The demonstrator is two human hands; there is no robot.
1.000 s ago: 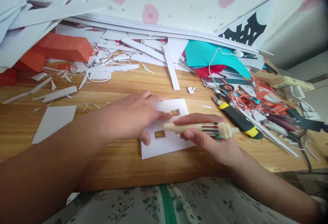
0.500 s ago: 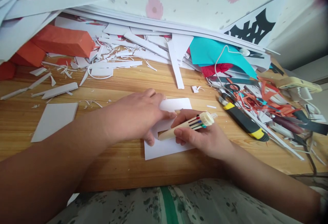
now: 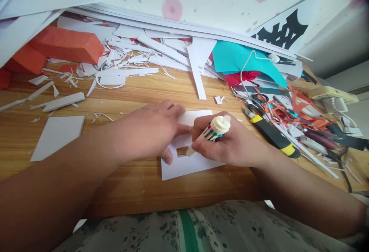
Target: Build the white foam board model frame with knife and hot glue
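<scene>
A white sheet with a small rectangular cutout lies on the wooden table, near its front edge. My left hand rests with spread fingers on the sheet's left side, pressing it flat. In my right hand is a thick cream multicolour pen, with coloured sliders near its top. The pen stands more upright than flat, and its lower end is at the cutout's right side. My fingers partly hide the middle of the sheet.
A white square piece lies at the left. Paper scraps and orange blocks line the back. At the right are a yellow-black cutter, scissors, a turquoise sheet and a power strip.
The pen has tilted more upright, and its lower end has moved right along the cutout. My right hand has shifted slightly left and up. My left hand stays on the sheet.
</scene>
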